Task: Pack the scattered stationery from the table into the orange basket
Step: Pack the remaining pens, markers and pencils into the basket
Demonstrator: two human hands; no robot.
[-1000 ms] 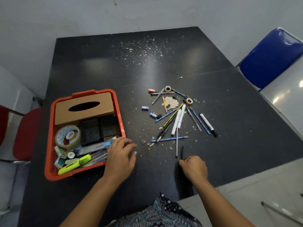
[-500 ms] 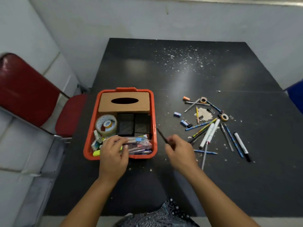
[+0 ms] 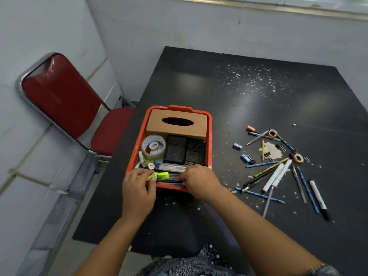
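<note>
- A red chair [image 3: 65,100] with a chrome frame stands at the far left, against the wall and beside the black table [image 3: 249,92].
- The left hand [image 3: 138,191] lies over the near left corner of the orange basket [image 3: 209,136]; its fingers curl onto a yellow-green highlighter [image 3: 159,176] that lies crosswise along the basket's near edge, thumb tip against the pen's body.
- The basket sits on the table just ahead of both hands. At its far end is a tan tissue box [image 3: 177,124]; nearer, a large roll of clear tape [image 3: 153,146] on the left with two black mesh holders [image 3: 185,149] to its right; pens and small items fill the near strip.
- The right hand [image 3: 199,181] reaches in over the near right corner, knuckles up, fingertips down among the pens beside the highlighter. Whether it grips any of them cannot be told, as the fingers hide what is under them.
- The two hands are close together, with the highlighter spanning the gap between them.
- Right of the basket and of the right hand, well apart from both, the scattered stationery [image 3: 276,172] lies on the table: pencils, white markers, binder clips, small tape rolls, erasers.
- White flecks dot the tabletop beyond the pile.
</note>
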